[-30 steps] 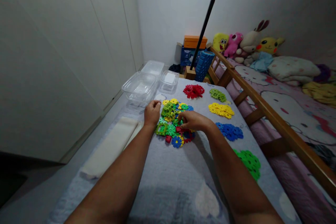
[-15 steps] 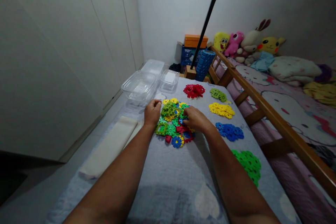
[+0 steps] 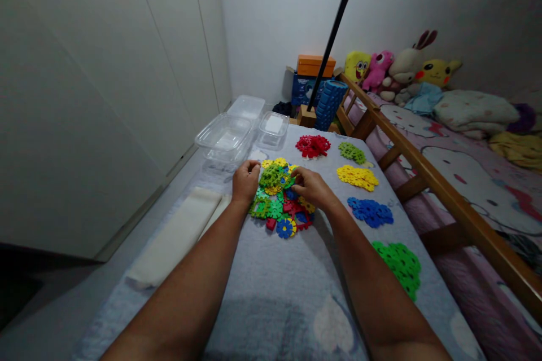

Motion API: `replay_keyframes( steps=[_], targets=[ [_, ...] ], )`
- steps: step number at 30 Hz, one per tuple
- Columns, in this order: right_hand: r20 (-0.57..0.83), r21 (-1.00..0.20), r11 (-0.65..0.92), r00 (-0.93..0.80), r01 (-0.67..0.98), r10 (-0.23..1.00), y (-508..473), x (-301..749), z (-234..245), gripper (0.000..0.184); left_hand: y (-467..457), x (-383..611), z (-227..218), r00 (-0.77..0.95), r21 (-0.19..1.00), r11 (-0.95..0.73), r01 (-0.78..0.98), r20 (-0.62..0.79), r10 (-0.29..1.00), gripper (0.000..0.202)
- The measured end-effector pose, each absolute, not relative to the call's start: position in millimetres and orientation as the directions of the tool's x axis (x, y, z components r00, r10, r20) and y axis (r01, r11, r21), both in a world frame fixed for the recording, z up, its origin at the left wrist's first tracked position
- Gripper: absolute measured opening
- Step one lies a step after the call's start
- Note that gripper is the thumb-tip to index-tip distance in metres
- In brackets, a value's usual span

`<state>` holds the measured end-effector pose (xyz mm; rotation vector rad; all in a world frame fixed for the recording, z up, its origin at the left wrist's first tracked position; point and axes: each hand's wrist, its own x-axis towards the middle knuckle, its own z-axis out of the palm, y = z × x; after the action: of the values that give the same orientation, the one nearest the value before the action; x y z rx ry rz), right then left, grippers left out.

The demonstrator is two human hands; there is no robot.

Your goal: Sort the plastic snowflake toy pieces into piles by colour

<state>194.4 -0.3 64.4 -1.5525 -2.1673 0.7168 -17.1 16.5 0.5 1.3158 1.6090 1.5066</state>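
A mixed heap of notched plastic snowflake discs (image 3: 275, 206) in green, yellow, blue and red lies on the cloth between my hands. At its left edge rests my left hand (image 3: 245, 181), fingers curled together; whatever they hold, if anything, is hidden. My right hand (image 3: 312, 187) reaches over the heap's right side, thumb and fingers closing on the edge of a green disc (image 3: 289, 183). Sorted by colour, other discs form a red pile (image 3: 313, 146), a light green pile (image 3: 352, 152), a yellow pile (image 3: 358, 177), a blue pile (image 3: 370, 212) and a green pile (image 3: 398, 265).
Clear plastic containers (image 3: 224, 136) stand at the back left of the cloth-covered surface (image 3: 271, 282). A folded cream cloth (image 3: 178, 237) lies left of my left forearm. Along the right runs a wooden bed rail (image 3: 406, 152). A black pole (image 3: 336, 31) rises behind the far edge.
My right hand has shifted slightly left and up over the heap, and the green disc at its fingertips has moved with it. My left hand has stayed in place.
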Motion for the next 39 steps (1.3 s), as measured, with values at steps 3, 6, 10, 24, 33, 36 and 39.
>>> replay_keyframes(
  steps=[3,6,10,24,33,36,39],
  targets=[
    [0.048,-0.700,0.244,-0.297,0.671,0.954,2,195,61,0.027,16,-17,1,-0.357,0.957,-0.104,0.271,0.200,0.912,0.025],
    [0.093,-0.747,0.242,-0.263,0.620,0.960,5,196,56,0.023,16,-17,0,-0.351,0.959,-0.106,0.264,0.198,0.915,0.025],
    [0.120,-0.759,0.245,-0.240,0.604,0.963,6,196,53,0.019,16,-17,0,-0.354,0.961,-0.108,0.256,0.198,0.914,0.025],
    [0.002,-0.451,0.414,-0.463,0.791,0.886,-4,200,85,0.015,17,-17,0,-0.351,0.956,-0.125,0.264,0.216,0.911,0.025],
    [-0.156,-0.254,0.498,-0.543,0.829,0.825,-9,188,74,0.011,17,-17,-1,-0.354,0.957,-0.115,0.266,0.208,0.912,0.026],
    [-0.142,-0.239,0.511,-0.550,0.826,0.823,-13,185,73,0.011,17,-17,-2,-0.354,0.955,-0.122,0.271,0.217,0.910,0.026],
    [-0.144,-0.238,0.522,-0.561,0.819,0.815,-16,182,72,0.018,17,-17,-2,-0.354,0.956,-0.128,0.263,0.219,0.909,0.025]
  ],
)
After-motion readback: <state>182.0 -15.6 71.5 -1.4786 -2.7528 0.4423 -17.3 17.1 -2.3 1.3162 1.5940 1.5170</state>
